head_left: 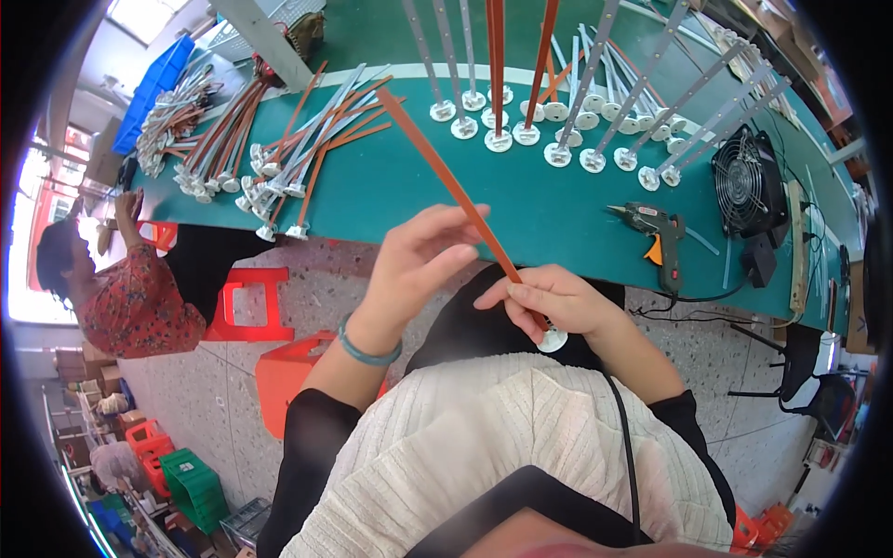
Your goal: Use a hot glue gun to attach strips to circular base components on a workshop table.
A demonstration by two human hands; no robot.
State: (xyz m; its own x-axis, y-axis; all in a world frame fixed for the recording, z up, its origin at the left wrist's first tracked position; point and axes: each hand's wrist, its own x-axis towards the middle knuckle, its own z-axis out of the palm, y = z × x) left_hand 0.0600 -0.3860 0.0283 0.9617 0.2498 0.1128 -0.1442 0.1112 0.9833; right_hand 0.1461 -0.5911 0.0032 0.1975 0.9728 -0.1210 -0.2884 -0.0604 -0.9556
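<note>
A long, flat reddish-brown strip (437, 165) with a round white base (553, 340) slants up and to the left in front of me. My right hand (558, 296) pinches its lower end just above the base. Beside the strip's middle is my left hand (423, 253), thumb and fingers apart; its fingertips reach the strip's edge, partly behind it. Across the green table (372, 191), several similar grey and brown strips (498, 93) stand upright on round white bases. More such strips (316, 153) lie in loose piles at the left.
A glue gun (651, 232) with an orange trigger lies at the table's near right, by a black fan (747, 181) and cables. A blue bin (155, 93) stands far left. Another person (139, 298) sits at the left beside red stools (249, 305).
</note>
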